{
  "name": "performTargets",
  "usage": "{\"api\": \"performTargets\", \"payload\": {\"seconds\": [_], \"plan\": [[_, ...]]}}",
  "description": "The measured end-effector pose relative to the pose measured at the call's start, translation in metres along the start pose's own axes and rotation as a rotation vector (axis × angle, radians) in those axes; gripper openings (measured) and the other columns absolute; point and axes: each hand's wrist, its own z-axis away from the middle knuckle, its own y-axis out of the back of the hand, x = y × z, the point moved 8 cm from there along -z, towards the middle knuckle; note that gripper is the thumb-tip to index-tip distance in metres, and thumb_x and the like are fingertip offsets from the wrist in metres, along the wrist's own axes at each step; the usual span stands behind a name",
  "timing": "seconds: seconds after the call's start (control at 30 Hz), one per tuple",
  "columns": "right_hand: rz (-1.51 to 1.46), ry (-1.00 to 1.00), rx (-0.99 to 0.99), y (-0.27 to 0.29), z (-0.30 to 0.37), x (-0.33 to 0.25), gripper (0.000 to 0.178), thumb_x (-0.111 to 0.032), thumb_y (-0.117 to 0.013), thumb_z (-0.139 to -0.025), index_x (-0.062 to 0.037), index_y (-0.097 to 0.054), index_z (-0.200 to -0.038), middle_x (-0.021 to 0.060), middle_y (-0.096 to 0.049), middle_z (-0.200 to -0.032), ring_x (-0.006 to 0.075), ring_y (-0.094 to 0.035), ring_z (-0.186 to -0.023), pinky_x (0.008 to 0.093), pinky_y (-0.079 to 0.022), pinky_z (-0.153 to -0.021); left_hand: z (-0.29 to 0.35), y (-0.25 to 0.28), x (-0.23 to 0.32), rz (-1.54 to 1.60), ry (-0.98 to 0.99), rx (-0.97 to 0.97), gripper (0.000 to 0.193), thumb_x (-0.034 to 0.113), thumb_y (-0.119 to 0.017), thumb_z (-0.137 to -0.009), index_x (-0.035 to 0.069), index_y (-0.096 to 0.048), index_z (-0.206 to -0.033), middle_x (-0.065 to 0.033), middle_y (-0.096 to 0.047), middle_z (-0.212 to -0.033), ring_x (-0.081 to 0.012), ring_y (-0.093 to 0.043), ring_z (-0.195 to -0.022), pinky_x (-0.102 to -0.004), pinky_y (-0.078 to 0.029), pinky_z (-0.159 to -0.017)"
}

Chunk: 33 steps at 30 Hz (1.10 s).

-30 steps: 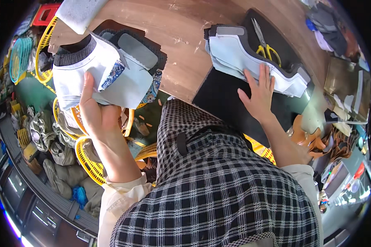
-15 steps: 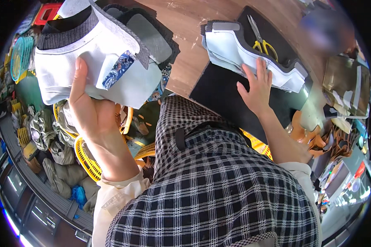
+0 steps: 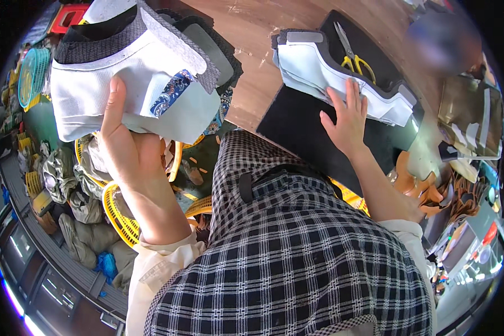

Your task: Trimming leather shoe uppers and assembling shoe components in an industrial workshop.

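Note:
My left hand (image 3: 130, 140) grips a bundle of sewn fabric pieces (image 3: 89, 101) at its near edge, thumb on top and the other fingers hidden beneath. The bundle is white in front, with dark grey textured layers behind and a blue paisley strip (image 3: 171, 93) on its right part. My right hand (image 3: 348, 117) lies open, fingers spread, on the near edge of a stack of pale fabric pieces (image 3: 308, 59) with dark grey edging. This stack rests on a black board (image 3: 297, 123). Just beyond it lie scissors (image 3: 351, 53) with yellow handles, blades pointing away.
A brown wooden table (image 3: 257, 50) lies between the two stacks. Yellow plastic baskets (image 3: 117, 215) stand low at left, near grey cloth bundles (image 3: 81, 246). Brown cut pieces (image 3: 414, 179) are heaped at right, below a clear plastic-looking box (image 3: 470, 117).
My left hand has shifted slightly right with the bundle, and the bundle's upper layers have tilted a little. My right hand has stayed almost still on the stack.

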Motion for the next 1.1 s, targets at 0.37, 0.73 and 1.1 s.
{"api": "performTargets", "payload": {"seconds": [0.37, 0.73, 1.1], "plan": [[-0.006, -0.028, -0.014, 0.000, 0.000, 0.001, 0.056, -0.028, -0.069, -0.077, -0.0163, -0.052, -0.130, 0.0210, -0.023, -0.150, 0.0387, -0.020, -0.140, 0.0607, -0.018, -0.108, 0.003, -0.001, -0.001, -0.062, 0.007, 0.012, 0.028, 0.016, -0.059, -0.092, 0.003, -0.057, -0.116, -0.0121, -0.065, -0.108, -0.0260, -0.065, -0.097, -0.0425, -0.053, -0.083], [-0.034, -0.025, 0.014, 0.001, 0.003, 0.006, 0.058, -0.028, -0.071, -0.076, -0.0181, -0.052, -0.130, 0.0207, -0.025, -0.149, 0.0373, -0.022, -0.140, 0.0593, -0.020, -0.108, 0.014, -0.027, -0.002, -0.102, 0.077, -0.120, 0.030, 0.017, -0.057, -0.094, 0.002, -0.055, -0.119, -0.0122, -0.063, -0.113, -0.0261, -0.062, -0.103, -0.0432, -0.052, -0.088], [-0.102, -0.030, 0.081, 0.007, 0.007, 0.014, 0.057, -0.029, -0.073, -0.073, -0.0165, -0.055, -0.125, 0.0226, -0.030, -0.146, 0.0370, -0.027, -0.138, 0.0580, -0.022, -0.108, 0.039, -0.057, 0.007, -0.274, -0.007, -0.096, 0.031, 0.022, -0.059, -0.093, 0.003, -0.056, -0.118, -0.0108, -0.064, -0.110, -0.0254, -0.063, -0.099, -0.0417, -0.052, -0.084]]}}
